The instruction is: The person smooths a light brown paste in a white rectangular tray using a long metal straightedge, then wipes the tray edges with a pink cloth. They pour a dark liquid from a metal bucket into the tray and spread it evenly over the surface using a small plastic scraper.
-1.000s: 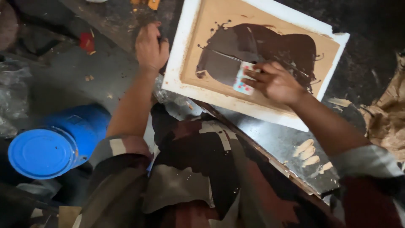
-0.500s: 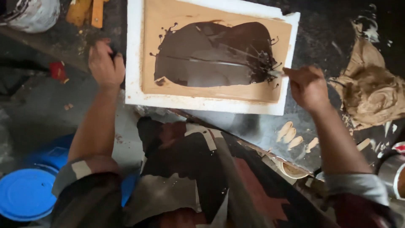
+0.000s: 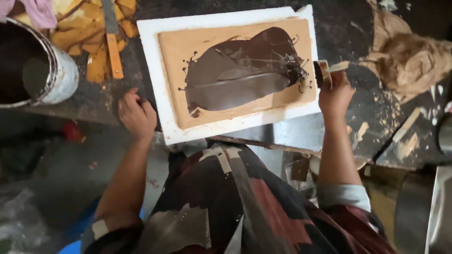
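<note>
Flanking the white tray (image 3: 162, 84) of dark paste: left hand (image 3: 136, 114) curled empty, right hand (image 3: 335, 91) clamped on scraper (image 3: 323, 73).

Bare worktop (image 3: 287, 134) right of the white tray (image 3: 155, 70) looks passable; bucket (image 3: 56, 70) and clay lump (image 3: 414, 61) crowd the flanks

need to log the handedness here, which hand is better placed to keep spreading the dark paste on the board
Right, most likely. The right hand holds a small flat scraper at the board's right edge, beside the dark paste. The left hand holds no tool and only rests at the white tray's left edge.
</note>
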